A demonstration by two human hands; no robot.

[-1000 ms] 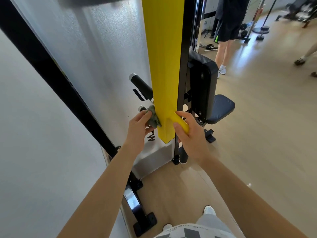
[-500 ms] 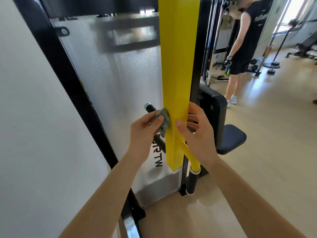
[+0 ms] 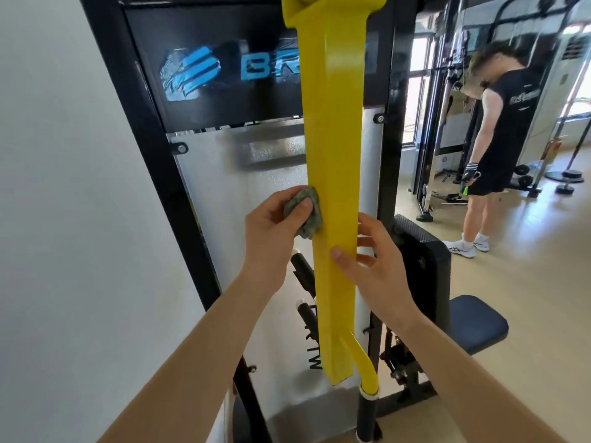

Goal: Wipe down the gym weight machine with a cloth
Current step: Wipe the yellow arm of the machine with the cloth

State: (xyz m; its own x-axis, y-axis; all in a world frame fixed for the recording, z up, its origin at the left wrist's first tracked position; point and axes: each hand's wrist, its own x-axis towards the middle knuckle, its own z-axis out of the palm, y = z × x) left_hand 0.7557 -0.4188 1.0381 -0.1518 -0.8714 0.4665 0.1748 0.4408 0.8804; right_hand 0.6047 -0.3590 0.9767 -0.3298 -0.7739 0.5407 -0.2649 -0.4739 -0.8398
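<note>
Head view of a gym weight machine (image 3: 153, 174) standing against a white wall (image 3: 64, 219). The left hand (image 3: 271, 225) grips a crumpled grey-green cloth (image 3: 308, 215), its fingers (image 3: 303, 206) curled round the wad, and presses it against the left edge of the yellow lever arm (image 3: 332, 148), roughly at mid-height. The right hand (image 3: 374, 260) holds the same arm slightly lower: the thumb lies across the front face, while the other fingers, spread apart, wrap the right edge. The yellow lever arm hangs upright in front of a frosted shield panel (image 3: 224, 193) and a black header panel (image 3: 198, 71) bearing a blue logo, and ends below in a curved yellow stub fitted with a black handle grip (image 3: 366, 417). To the right of the arm stand the machine's black back pad (image 3: 422, 266) and dark seat pad (image 3: 476, 321). Further back, a second person (image 3: 499, 132) in dark sportswear stands on the pale floor (image 3: 527, 298) among other equipment.
</note>
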